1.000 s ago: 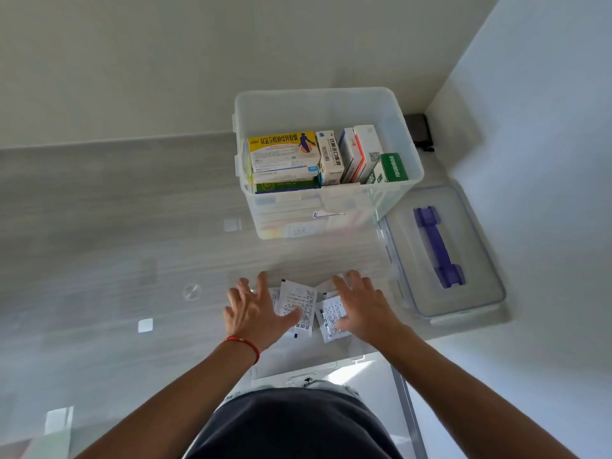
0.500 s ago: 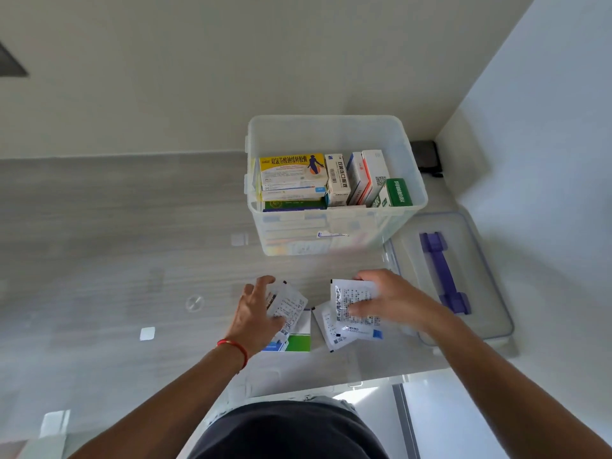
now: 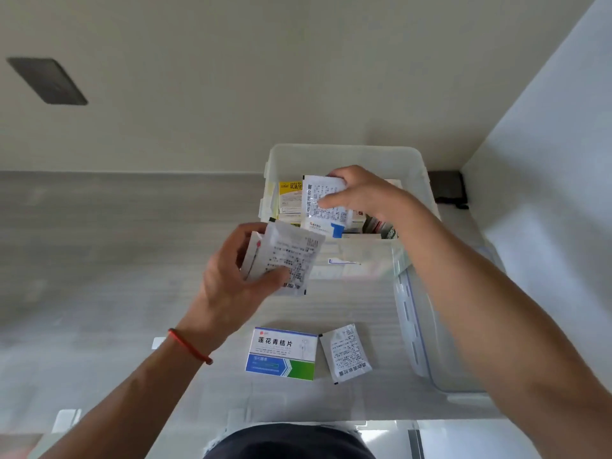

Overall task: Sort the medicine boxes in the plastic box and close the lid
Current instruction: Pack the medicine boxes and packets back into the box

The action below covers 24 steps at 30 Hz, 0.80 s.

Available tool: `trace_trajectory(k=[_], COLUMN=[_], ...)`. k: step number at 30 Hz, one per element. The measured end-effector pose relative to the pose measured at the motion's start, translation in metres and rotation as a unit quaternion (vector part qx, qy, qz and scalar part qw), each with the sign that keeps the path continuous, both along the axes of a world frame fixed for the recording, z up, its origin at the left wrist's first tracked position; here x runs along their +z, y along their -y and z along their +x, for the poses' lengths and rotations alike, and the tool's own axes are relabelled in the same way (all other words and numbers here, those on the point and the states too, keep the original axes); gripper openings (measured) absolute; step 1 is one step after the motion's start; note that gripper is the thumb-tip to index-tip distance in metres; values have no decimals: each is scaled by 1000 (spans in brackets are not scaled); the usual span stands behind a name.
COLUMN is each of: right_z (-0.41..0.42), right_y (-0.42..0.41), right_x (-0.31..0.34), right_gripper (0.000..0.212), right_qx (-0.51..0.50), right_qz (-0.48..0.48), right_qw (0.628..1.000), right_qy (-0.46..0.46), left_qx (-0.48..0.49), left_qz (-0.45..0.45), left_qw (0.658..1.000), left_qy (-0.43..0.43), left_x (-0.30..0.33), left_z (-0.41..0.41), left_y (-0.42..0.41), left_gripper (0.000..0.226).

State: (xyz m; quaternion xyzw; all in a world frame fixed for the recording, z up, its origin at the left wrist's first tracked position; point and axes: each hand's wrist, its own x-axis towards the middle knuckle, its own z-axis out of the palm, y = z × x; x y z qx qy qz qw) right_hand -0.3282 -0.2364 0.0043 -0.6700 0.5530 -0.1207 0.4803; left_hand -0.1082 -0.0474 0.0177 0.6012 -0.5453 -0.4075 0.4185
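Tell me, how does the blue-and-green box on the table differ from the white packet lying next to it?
The blue-and-green box is a rigid carton with a coloured band and large printed characters; the white packet is a flat sachet covered in small dark print. The box looks wider than the packet. The box lies nearly square to the table edge, while the packet is turned at an angle. Both lie flat and untouched, outside the plastic box.

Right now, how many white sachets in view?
3 for sure: one in the right hand over the plastic box, at least one in the left hand, one sachet on the table beside the blue-green box. The left hand may hold more, stacked.
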Motion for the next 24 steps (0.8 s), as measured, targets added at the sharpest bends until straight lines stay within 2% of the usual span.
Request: trace_trajectory(k=[3,5,7,11,14,16,18,20,22,24], right_z=[15,18,15,-7,-33,-46,-52,-56,-57,-57], right_y=[3,5,6,3,-5,-13,-25,-38,-52,-61], right_x=[-21,-27,-24,-9,-5,-7,-12,-21,-28,-30], right_gripper=[46,40,26,12,15,15,15,19,20,18], right_qx=[66,70,34,-75,-149,-198,-233,-234,-210,-188], right_qz=[7,-73,-135,-147,-168,-167,-165,-163,-185,-232], right_qw=[995,987,986,985,972,961,955,957,960,954], right_qy=[-72,-124,-92,41,69,92,85,50,3,-24], left_qx=[39,60,60,31,5,2,-3,-8,-20,-32], left_qz=[-28,-30,-30,-45,-68,-40,35,73,54,19], left_qw=[999,998,997,996,991,992,994,985,973,967], left_qy=[5,13,26,68,117,118,104,158,225,251], left_x=[17,22,22,20,18,9,-3,-16,-24,-26], left_z=[2,0,-3,-19,-38,-47,-54,-55,-53,-50], left_y=[20,33,49,87,119,143,162,172,172,164], left_gripper=[44,41,42,47,50,53,58,63,63,52])
